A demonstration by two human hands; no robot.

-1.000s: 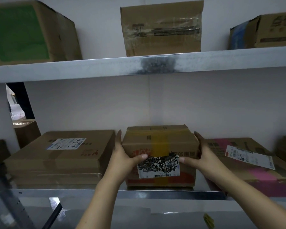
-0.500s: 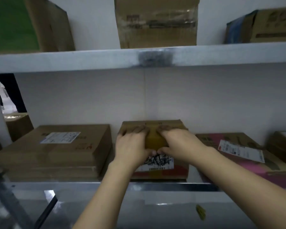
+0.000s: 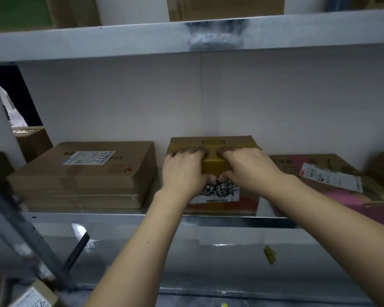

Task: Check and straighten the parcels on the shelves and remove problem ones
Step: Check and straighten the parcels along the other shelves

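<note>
Mid-frame, a small brown cardboard parcel with yellow tape sits on the grey metal shelf. The left hand and right hand press flat on its top, fingers outstretched, thumbs meeting in front.

The left hand and right hand have left the sides of the middle parcel. Both now press on its top.
</note>
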